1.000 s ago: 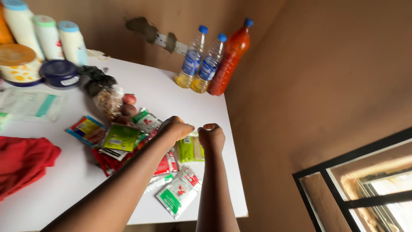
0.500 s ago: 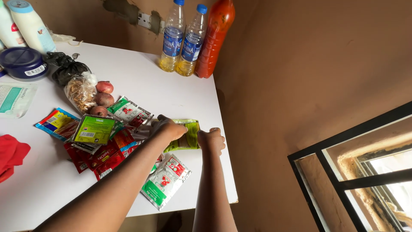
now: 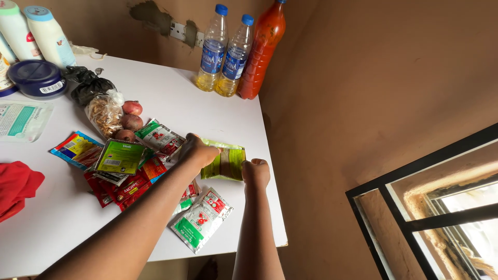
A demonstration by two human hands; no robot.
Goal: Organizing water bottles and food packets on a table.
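Both of my hands hold a small yellow-green sachet just above the white table. My left hand grips its left edge and my right hand pinches its right lower corner. Under my forearms lies a spread of flat sachets: a green-and-white one near the front edge, red ones, a green square packet and a blue-yellow one.
Three bottles stand at the wall: two with yellow oil and a red-filled one. Small onions, a clear bag of dried bits, a black bag, a blue jar, white bottles and a red cloth sit left.
The sachet, hidden behind my fists a second ago, now shows between my hands. My hands have spread slightly apart and the view has tilted down toward the table.
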